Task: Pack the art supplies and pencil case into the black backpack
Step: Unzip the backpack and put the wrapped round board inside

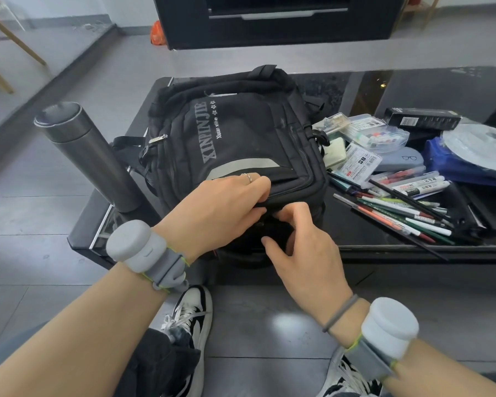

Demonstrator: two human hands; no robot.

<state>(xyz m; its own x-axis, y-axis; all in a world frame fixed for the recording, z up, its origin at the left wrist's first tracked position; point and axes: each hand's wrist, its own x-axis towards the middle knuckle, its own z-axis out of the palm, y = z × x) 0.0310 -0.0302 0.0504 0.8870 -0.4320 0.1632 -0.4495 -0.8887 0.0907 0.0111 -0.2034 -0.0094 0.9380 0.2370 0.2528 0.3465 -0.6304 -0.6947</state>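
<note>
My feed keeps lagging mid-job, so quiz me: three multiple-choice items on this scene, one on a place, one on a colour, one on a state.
1. Where do the loose pens and pencils lie?
A. Right of the backpack on the table
B. Inside the backpack
C. On the floor

2. What colour is the lettering on the backpack's front?
A. Red
B. Grey
C. Yellow

3. What is the left hand doing?
A. Hanging idle
B. Holding the flask
C. Gripping the backpack's near edge

Answers:
1 A: the pens and pencils are strewn on the black table to the right of the backpack.
2 B: the lettering reads grey on black fabric.
3 C: the left hand curls its fingers over the bag's near edge, beside the right hand; the flask stands untouched.
</note>
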